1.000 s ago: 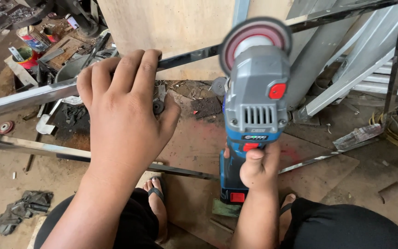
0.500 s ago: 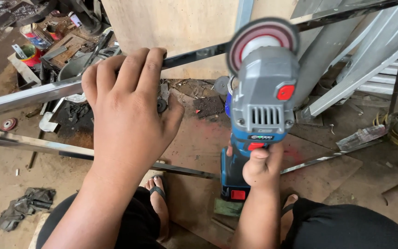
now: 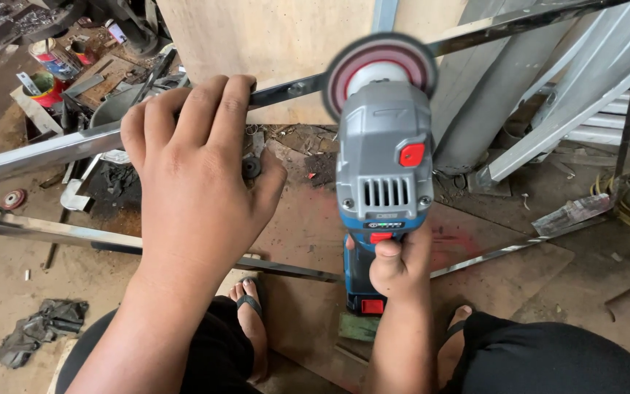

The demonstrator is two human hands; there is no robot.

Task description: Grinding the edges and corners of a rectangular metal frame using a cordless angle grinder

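On the upper bar (image 3: 52, 149), the left hand (image 3: 198, 168) is still pressing, fingers wrapped over it; the right hand (image 3: 395, 263) keeps gripping the grinder (image 3: 384, 160), its blurred disc (image 3: 380, 73) having crept slightly right along the bar.

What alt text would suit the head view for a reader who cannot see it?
A person's right hand holds a grey and blue grinder, its blurred disc at a shiny metal bar that the left hand grips. The person sits low over a dusty floor, feet in sandals.
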